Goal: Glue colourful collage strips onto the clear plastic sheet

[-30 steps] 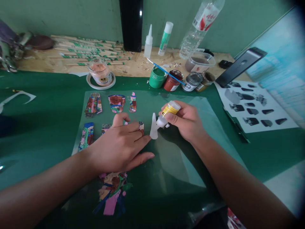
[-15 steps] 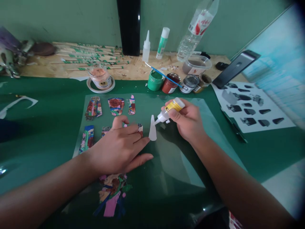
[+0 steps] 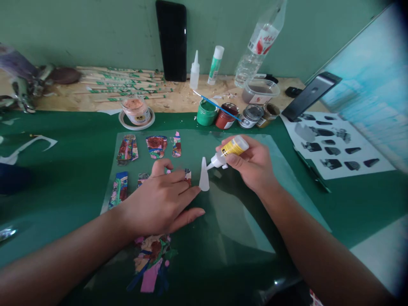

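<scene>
My right hand (image 3: 251, 163) is closed around a small glue bottle with a yellow label (image 3: 228, 151), tilted with its nozzle pointing left and down at the top of a white tapered piece (image 3: 204, 175) on a clear plastic sheet (image 3: 242, 212). My left hand (image 3: 162, 202) lies flat on the sheet, fingers stretched out, fingertips at the base of the white piece. Several colourful painted cut-outs (image 3: 156, 145) lie in rows beyond my left hand, and a larger one (image 3: 151, 261) below it.
Small paint pots (image 3: 207, 112) with a blue brush (image 3: 216, 103) stand at the back, beside a peach jar (image 3: 135, 109), glue bottles (image 3: 194, 71), a plastic water bottle (image 3: 255, 49), a black phone (image 3: 172, 40) and a tub (image 3: 259, 91). A printed sheet (image 3: 334, 144) and another phone (image 3: 309, 97) lie right.
The glue bottle has tilted and lifted slightly, its nozzle now at the tip of the white piece. My left hand stays put. The view shifted down a little.
</scene>
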`<action>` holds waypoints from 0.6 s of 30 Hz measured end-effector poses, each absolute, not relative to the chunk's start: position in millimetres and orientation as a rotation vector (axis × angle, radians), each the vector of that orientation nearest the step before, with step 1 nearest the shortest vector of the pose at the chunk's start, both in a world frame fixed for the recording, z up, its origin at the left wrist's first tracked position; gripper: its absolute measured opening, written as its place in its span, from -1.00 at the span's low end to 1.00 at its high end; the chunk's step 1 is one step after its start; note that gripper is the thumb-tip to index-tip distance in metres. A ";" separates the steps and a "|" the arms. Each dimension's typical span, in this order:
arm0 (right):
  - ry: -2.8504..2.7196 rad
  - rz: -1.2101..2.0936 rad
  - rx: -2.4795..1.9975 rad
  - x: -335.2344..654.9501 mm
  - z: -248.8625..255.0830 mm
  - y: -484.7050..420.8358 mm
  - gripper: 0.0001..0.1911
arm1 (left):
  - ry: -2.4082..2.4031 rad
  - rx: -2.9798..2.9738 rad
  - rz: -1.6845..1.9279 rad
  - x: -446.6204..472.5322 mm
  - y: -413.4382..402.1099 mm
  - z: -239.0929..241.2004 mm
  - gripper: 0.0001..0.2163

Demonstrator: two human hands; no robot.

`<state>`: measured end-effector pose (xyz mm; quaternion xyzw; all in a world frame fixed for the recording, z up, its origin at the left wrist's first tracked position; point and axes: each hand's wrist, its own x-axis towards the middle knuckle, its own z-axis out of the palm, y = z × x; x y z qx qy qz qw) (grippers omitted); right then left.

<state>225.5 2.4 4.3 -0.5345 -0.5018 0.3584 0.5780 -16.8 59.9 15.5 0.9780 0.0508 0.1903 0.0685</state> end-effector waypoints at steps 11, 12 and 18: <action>-1.365 0.690 -1.390 225.4 2.9 -0.2 -0.68 | 0.150 2.976 0.578 -16.8 60.1 13.9 -0.67; -1.383 0.679 -1.397 224.9 3.1 -0.3 -0.69 | 0.152 2.976 0.580 -16.8 59.8 13.9 -0.67; -1.461 0.589 -1.380 220.9 7.4 -3.7 -0.70 | 0.154 2.975 0.572 -17.6 59.4 14.6 -0.67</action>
